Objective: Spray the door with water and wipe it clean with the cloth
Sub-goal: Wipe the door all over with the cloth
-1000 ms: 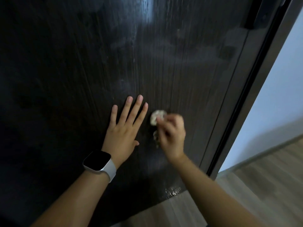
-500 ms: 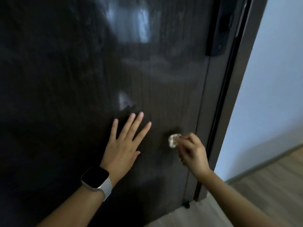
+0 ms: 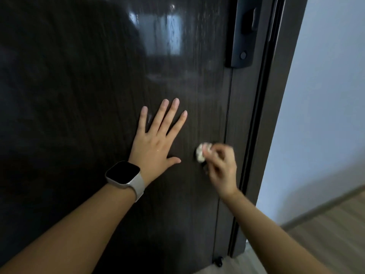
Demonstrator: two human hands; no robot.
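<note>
Here, the right hand (image 3: 221, 167) pinches a balled cloth (image 3: 201, 154) at its ten o'clock, pressed to the dark door (image 3: 79, 95); left hand (image 3: 156, 143) lies flat, fingers spread, at the cloth's nine o'clock.

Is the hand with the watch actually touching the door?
Touching. The head view shows the left hand lying flat on the dark door, fingers straight and spread, with no gap visible beneath them.

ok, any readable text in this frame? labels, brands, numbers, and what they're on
None readable.
Watch on the left wrist: screen is dark, no digits or logo showing.
Lock plate on the door: no marking or brand visible.
Cloth pinched in the right hand: small pale wad, blurred, no print to make out.
</note>
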